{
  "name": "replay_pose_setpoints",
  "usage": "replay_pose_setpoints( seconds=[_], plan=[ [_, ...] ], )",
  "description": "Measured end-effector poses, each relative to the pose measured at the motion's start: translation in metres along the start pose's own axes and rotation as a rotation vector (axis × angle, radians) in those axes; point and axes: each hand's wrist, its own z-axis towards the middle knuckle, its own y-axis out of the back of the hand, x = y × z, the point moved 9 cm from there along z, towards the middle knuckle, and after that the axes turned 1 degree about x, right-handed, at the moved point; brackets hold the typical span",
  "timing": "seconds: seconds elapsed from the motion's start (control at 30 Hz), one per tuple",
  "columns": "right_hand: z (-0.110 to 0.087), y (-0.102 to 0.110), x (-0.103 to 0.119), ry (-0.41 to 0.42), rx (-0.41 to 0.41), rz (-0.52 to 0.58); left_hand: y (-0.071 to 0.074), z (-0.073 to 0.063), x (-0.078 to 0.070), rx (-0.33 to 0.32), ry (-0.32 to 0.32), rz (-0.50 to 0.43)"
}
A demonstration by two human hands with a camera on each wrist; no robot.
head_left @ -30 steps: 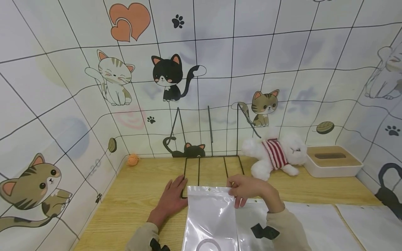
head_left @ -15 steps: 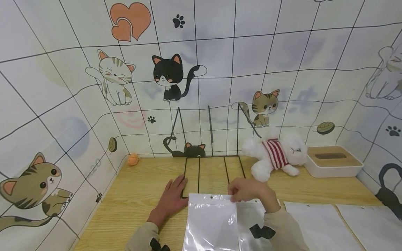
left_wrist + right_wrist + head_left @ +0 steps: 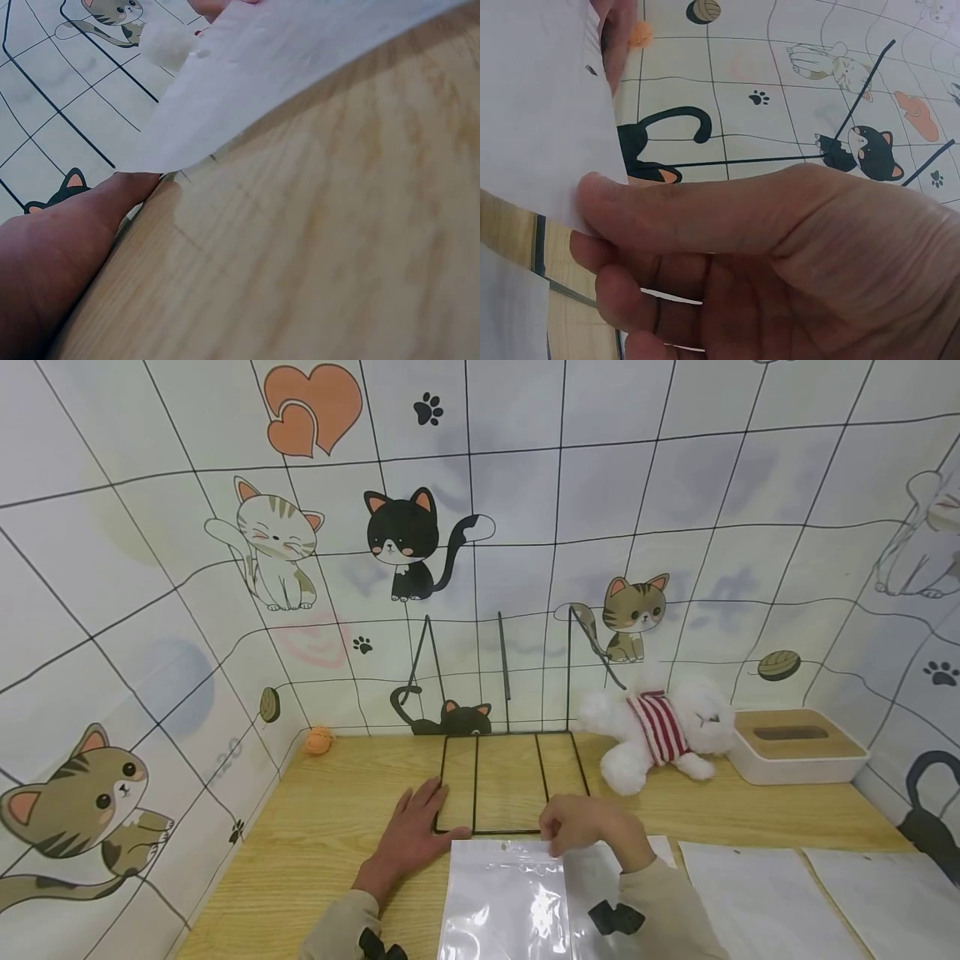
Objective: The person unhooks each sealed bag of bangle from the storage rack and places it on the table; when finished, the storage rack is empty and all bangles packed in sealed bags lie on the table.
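Observation:
A glossy white plastic bag (image 3: pixel 504 902) with a small hang hole at its top stands out in the head view at the bottom middle. My right hand (image 3: pixel 592 828) pinches its upper right corner between thumb and fingers. In the right wrist view, the thumb (image 3: pixel 682 217) presses on the bag (image 3: pixel 540 97). My left hand (image 3: pixel 408 839) rests on the table with fingers spread, its thumb close to the bag's upper left corner. Its fingertips are beside a black wire rack (image 3: pixel 475 785) that stands behind the bag.
More white flat bags lie to the right, one bag (image 3: pixel 750 893) beside another (image 3: pixel 885 893). Along the back are an orange yarn ball (image 3: pixel 318 741), a white plush toy (image 3: pixel 663 731) in a striped shirt and a wood-lidded box (image 3: pixel 798 747). Cat-print walls enclose the wooden table (image 3: pixel 255 877).
The bag has moved down toward me with my right hand, and its printed ring has left the head view. My left hand stays in place; its thumb now shows above the bag.

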Motion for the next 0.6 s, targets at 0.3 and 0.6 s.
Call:
replay_pose_setpoints(
  seconds=[0.3, 0.6],
  plan=[
    [0.005, -0.007, 0.0, -0.033, -0.011, -0.056, 0.0, -0.002, 0.0, 0.02, 0.003, -0.041],
    [0.009, -0.016, -0.004, -0.101, 0.003, -0.12, 0.001, -0.002, -0.001, 0.02, 0.001, -0.049]
  ],
)
